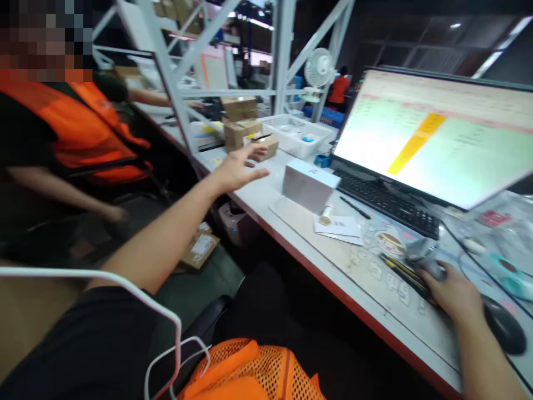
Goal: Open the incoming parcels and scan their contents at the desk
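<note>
My left hand (244,169) reaches out over the far left end of the desk, fingers spread and nothing in them. Just beyond its fingertips sits a small cardboard box (268,146), with a larger cardboard box (241,133) behind. To the right of that hand stands a white box (310,183). On the desk mat, my right hand (452,291) closes round the near end of a long black and yellow tool (402,271), which looks like a utility knife. A blurred grey object (425,258) lies against its fingers; its kind is unclear.
A monitor (433,139) and keyboard (383,197) stand along the back, with a black mouse (503,325) at right. A pen (355,208), white cards (339,229) and a white basket (297,136) are also there. A co-worker in an orange vest (95,128) sits at left. A white cable (137,294) crosses my left arm.
</note>
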Action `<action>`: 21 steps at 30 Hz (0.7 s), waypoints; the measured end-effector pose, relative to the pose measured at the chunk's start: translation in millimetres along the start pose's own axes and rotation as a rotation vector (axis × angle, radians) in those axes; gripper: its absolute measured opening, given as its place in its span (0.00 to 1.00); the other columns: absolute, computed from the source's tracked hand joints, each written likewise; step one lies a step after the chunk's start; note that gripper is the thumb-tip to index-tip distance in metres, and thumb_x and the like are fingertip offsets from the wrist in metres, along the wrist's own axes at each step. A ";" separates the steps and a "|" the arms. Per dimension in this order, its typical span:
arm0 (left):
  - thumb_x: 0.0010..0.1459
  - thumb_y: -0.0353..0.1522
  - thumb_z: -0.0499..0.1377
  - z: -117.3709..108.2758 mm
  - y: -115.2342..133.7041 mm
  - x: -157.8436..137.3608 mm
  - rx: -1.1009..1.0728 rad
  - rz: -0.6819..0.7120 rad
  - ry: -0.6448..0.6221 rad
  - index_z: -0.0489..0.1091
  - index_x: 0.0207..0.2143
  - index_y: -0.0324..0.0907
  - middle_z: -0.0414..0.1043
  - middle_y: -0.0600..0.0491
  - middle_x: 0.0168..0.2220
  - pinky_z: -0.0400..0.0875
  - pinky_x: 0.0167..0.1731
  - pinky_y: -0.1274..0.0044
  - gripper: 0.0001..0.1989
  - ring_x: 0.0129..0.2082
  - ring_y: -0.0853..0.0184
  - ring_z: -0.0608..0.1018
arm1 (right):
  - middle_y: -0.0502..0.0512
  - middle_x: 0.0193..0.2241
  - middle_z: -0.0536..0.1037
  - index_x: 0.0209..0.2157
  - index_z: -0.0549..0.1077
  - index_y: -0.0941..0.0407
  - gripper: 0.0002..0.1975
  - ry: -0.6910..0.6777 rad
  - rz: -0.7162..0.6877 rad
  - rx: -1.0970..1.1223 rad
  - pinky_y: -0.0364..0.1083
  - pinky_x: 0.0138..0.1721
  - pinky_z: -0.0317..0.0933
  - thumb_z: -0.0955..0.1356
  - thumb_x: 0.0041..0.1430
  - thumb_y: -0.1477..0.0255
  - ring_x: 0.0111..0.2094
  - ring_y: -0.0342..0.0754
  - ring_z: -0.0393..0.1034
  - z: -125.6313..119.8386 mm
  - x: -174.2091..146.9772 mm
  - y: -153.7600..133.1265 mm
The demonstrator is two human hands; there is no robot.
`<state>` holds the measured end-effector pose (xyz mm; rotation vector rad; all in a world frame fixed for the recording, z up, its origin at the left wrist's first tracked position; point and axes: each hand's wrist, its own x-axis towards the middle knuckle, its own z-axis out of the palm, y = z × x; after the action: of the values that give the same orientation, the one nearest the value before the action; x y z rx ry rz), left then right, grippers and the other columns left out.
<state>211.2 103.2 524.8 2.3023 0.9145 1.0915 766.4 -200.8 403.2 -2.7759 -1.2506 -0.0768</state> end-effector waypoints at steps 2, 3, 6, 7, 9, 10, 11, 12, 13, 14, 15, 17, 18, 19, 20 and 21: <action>0.51 0.48 0.74 61.4 -6.7 45.3 -0.075 -0.004 -0.140 0.56 0.73 0.41 0.58 0.37 0.72 0.67 0.65 0.55 0.53 0.67 0.46 0.70 | 0.71 0.43 0.81 0.63 0.72 0.60 0.35 -0.003 0.049 0.005 0.60 0.44 0.71 0.64 0.66 0.49 0.47 0.71 0.77 4.3 -0.8 4.8; 0.48 0.48 0.75 82.6 -14.3 63.1 -0.094 -0.028 -0.184 0.50 0.75 0.44 0.50 0.37 0.75 0.62 0.68 0.53 0.60 0.71 0.42 0.63 | 0.70 0.43 0.82 0.63 0.72 0.59 0.35 0.003 0.041 0.015 0.59 0.45 0.71 0.63 0.66 0.49 0.47 0.70 0.77 6.3 0.6 2.5; 0.45 0.49 0.76 109.8 -42.5 98.8 -0.206 -0.132 -0.270 0.41 0.78 0.46 0.40 0.36 0.77 0.53 0.71 0.51 0.67 0.76 0.40 0.50 | 0.69 0.44 0.82 0.63 0.72 0.56 0.37 0.041 0.029 0.034 0.58 0.44 0.70 0.63 0.64 0.46 0.47 0.69 0.77 9.9 4.2 -6.1; 0.45 0.49 0.75 109.0 -50.4 105.4 -0.243 -0.159 -0.300 0.44 0.77 0.45 0.43 0.36 0.77 0.55 0.70 0.51 0.65 0.75 0.39 0.52 | 0.69 0.44 0.82 0.64 0.71 0.56 0.38 0.047 0.030 0.037 0.58 0.44 0.70 0.63 0.63 0.45 0.47 0.70 0.77 10.5 4.5 -7.0; 0.43 0.48 0.76 98.7 -60.6 112.9 -0.234 -0.188 -0.370 0.54 0.75 0.45 0.52 0.37 0.74 0.63 0.67 0.52 0.61 0.73 0.38 0.58 | 0.69 0.43 0.82 0.63 0.72 0.56 0.38 0.042 0.028 0.045 0.58 0.44 0.70 0.62 0.62 0.45 0.47 0.70 0.77 12.0 5.1 -5.0; 0.41 0.47 0.77 91.3 -62.9 114.0 -0.192 -0.197 -0.401 0.60 0.72 0.46 0.57 0.38 0.72 0.67 0.64 0.54 0.57 0.70 0.38 0.63 | 0.69 0.43 0.82 0.63 0.72 0.56 0.39 0.035 0.022 0.048 0.59 0.44 0.70 0.62 0.62 0.44 0.47 0.70 0.77 13.2 5.6 -2.4; 0.40 0.47 0.78 83.7 -63.7 113.5 -0.144 -0.215 -0.417 0.66 0.68 0.45 0.63 0.38 0.69 0.72 0.61 0.56 0.54 0.66 0.38 0.68 | 0.69 0.43 0.81 0.63 0.72 0.56 0.39 0.029 0.019 0.050 0.59 0.43 0.70 0.62 0.61 0.43 0.46 0.71 0.77 14.8 6.5 0.8; 0.39 0.47 0.79 76.9 -63.2 111.2 -0.111 -0.245 -0.415 0.71 0.64 0.43 0.68 0.39 0.65 0.75 0.57 0.58 0.50 0.62 0.40 0.73 | 0.69 0.43 0.81 0.63 0.72 0.56 0.40 0.027 0.017 0.050 0.60 0.43 0.70 0.62 0.61 0.42 0.46 0.71 0.77 16.8 7.8 4.5; 0.39 0.48 0.78 71.5 -61.9 106.7 -0.107 -0.285 -0.388 0.74 0.59 0.41 0.73 0.39 0.59 0.78 0.52 0.59 0.46 0.56 0.42 0.77 | 0.70 0.42 0.81 0.63 0.72 0.56 0.42 0.028 0.015 0.049 0.60 0.42 0.70 0.62 0.60 0.41 0.46 0.72 0.77 19.2 9.5 8.5; 0.40 0.50 0.78 68.2 -59.7 100.1 -0.143 -0.332 -0.335 0.75 0.55 0.39 0.76 0.39 0.54 0.80 0.48 0.60 0.42 0.51 0.45 0.80 | 0.70 0.41 0.81 0.63 0.72 0.55 0.43 0.033 0.012 0.052 0.61 0.41 0.70 0.61 0.59 0.39 0.45 0.73 0.77 21.9 11.5 12.6; 0.42 0.53 0.76 67.5 -56.8 91.3 -0.217 -0.376 -0.265 0.74 0.51 0.38 0.78 0.40 0.49 0.81 0.44 0.61 0.40 0.46 0.48 0.81 | 0.71 0.40 0.81 0.62 0.73 0.55 0.44 0.036 0.009 0.058 0.62 0.40 0.70 0.61 0.58 0.38 0.43 0.74 0.77 24.9 13.9 16.6; 0.45 0.56 0.74 74.1 -48.7 68.3 -0.455 -0.434 -0.115 0.72 0.48 0.38 0.78 0.43 0.44 0.81 0.42 0.63 0.38 0.44 0.52 0.81 | 0.74 0.39 0.80 0.61 0.74 0.56 0.45 0.027 0.007 0.076 0.63 0.38 0.68 0.62 0.57 0.36 0.41 0.75 0.77 31.1 19.0 23.7; 0.47 0.57 0.73 81.1 -43.5 55.5 -0.595 -0.445 -0.054 0.71 0.47 0.39 0.78 0.44 0.44 0.81 0.43 0.63 0.37 0.45 0.54 0.81 | 0.76 0.38 0.80 0.61 0.74 0.56 0.45 0.017 0.008 0.082 0.64 0.37 0.68 0.62 0.57 0.36 0.40 0.75 0.77 33.8 21.3 26.4; 0.49 0.56 0.72 89.8 -37.5 42.8 -0.730 -0.450 -0.014 0.71 0.47 0.39 0.78 0.44 0.46 0.81 0.46 0.63 0.36 0.47 0.54 0.81 | 0.78 0.38 0.80 0.61 0.74 0.57 0.46 0.008 0.013 0.085 0.64 0.37 0.67 0.62 0.57 0.36 0.39 0.75 0.77 35.8 23.1 28.2; 0.51 0.55 0.71 99.3 -30.9 31.0 -0.840 -0.451 0.009 0.71 0.48 0.40 0.78 0.44 0.49 0.80 0.48 0.62 0.34 0.49 0.55 0.80 | 0.79 0.38 0.80 0.61 0.74 0.57 0.46 0.004 0.018 0.083 0.64 0.36 0.66 0.62 0.57 0.36 0.39 0.75 0.77 37.0 24.1 29.2; 0.53 0.54 0.71 108.8 -23.8 20.9 -0.926 -0.444 0.019 0.71 0.49 0.39 0.78 0.43 0.51 0.80 0.50 0.62 0.32 0.50 0.55 0.80 | 0.79 0.38 0.80 0.62 0.74 0.57 0.46 0.002 0.021 0.080 0.64 0.36 0.66 0.62 0.57 0.36 0.39 0.75 0.77 37.2 24.3 29.2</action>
<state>298.7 123.9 455.9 1.2658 0.6657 1.0302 804.6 -197.9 366.3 -2.7191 -1.1970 -0.0269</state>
